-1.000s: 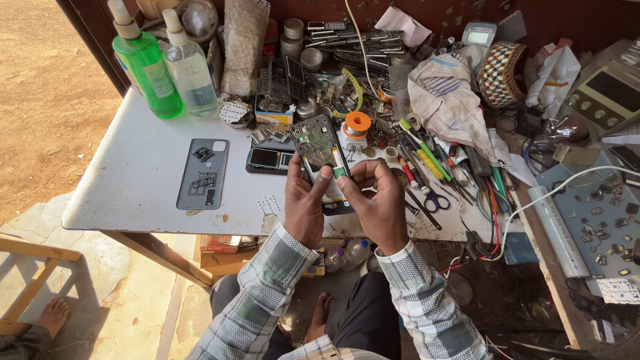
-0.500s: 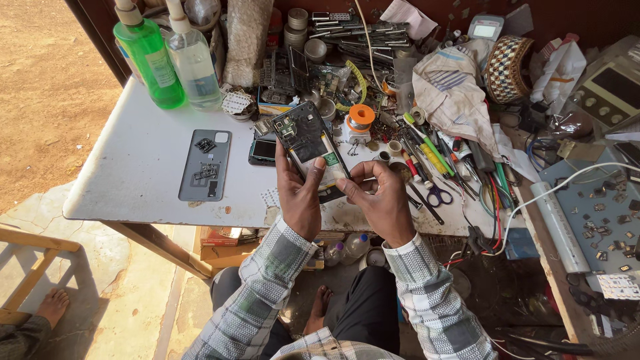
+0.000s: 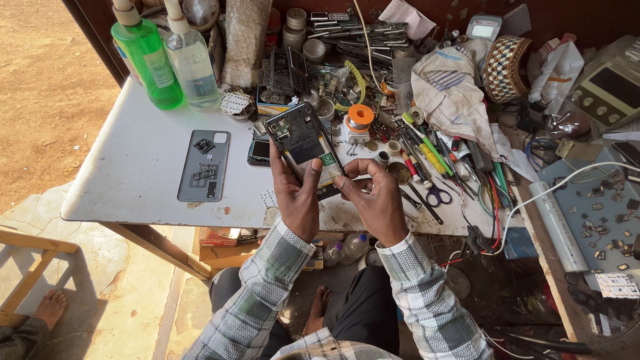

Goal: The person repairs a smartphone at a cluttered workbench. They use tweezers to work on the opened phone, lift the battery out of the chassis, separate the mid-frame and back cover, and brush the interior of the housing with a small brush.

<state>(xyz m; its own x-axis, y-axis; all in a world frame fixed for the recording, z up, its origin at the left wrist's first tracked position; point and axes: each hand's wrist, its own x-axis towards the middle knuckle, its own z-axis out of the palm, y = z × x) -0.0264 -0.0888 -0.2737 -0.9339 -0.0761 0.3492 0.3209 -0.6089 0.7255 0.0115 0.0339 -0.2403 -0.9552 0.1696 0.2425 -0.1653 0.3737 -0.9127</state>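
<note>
An opened phone body (image 3: 303, 141) with its dark inner board showing is held upright above the white table's (image 3: 140, 180) front edge. My left hand (image 3: 297, 197) grips its lower left side. On the phone's lower right corner rest the fingers of my right hand (image 3: 373, 200). A grey phone back cover (image 3: 204, 165) with small parts on it lies flat to the left. Another dark phone (image 3: 259, 151) lies just behind my left hand.
A green bottle (image 3: 145, 57) and a clear bottle (image 3: 192, 59) stand at the back left. Pens, scissors (image 3: 437, 195), an orange spool (image 3: 360, 119), cloth (image 3: 450, 93) and tools crowd the right. A white cable (image 3: 547, 193) crosses a blue parts tray (image 3: 600, 207). Another person's foot (image 3: 50, 308) shows bottom left.
The phone body has tilted slightly and both hands have shifted a little on its lower end; the view has moved slightly.
</note>
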